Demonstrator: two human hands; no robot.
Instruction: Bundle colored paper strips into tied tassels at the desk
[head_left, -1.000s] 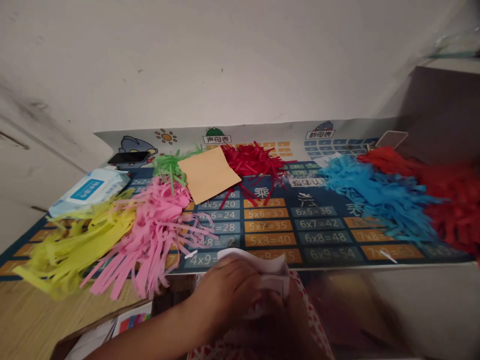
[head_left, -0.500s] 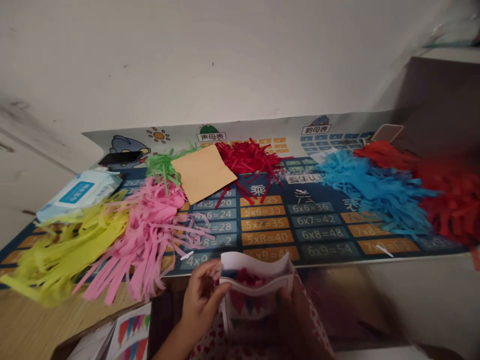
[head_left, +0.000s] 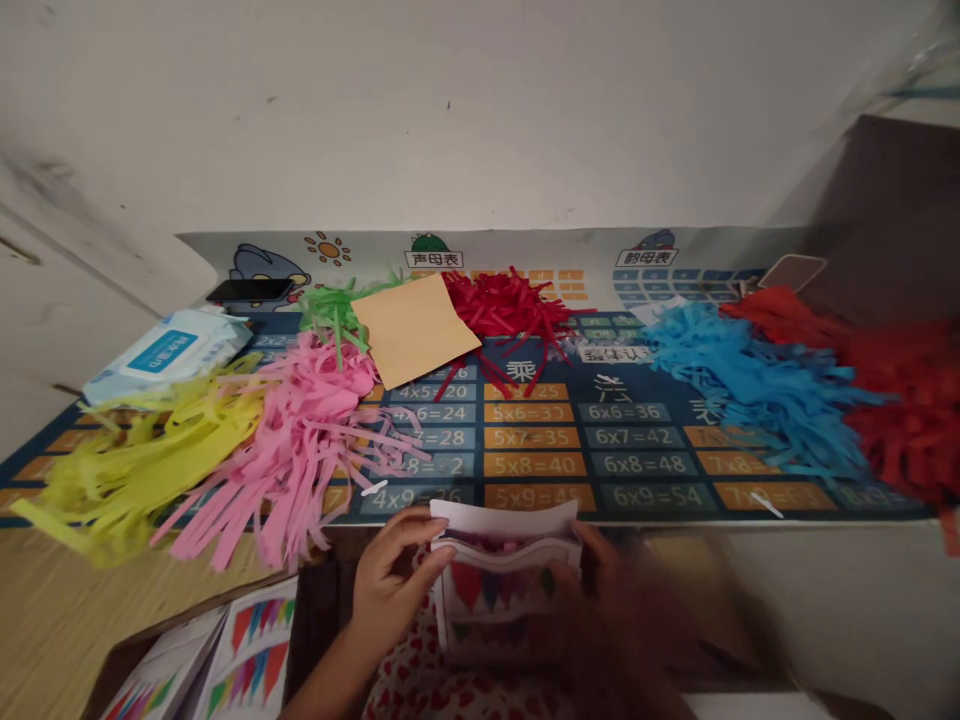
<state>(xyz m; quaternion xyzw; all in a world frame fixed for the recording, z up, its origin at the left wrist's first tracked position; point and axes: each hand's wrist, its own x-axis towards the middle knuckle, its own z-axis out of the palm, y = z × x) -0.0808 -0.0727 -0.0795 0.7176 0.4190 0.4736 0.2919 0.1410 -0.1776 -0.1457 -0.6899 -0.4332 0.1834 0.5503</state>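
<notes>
Left hand (head_left: 390,585) half curled, thumb and fingers pinching one edge of packet (head_left: 499,590). Right hand (head_left: 596,565) bent round the opposite edge (dim there, thumb hard to make out). Packet's mouth parted, reddish bits inside; it's nearer the person than the card (head_left: 417,332), just off the counter (head_left: 536,440) edge. Card is tan, overlapping green strips (head_left: 335,312) at its left and red strips (head_left: 510,305) at its right. Left of card: pink strips (head_left: 307,430), yellow strips (head_left: 157,460), wipes (head_left: 169,355), phone (head_left: 251,290). Well right of card: blue strips (head_left: 757,380).
</notes>
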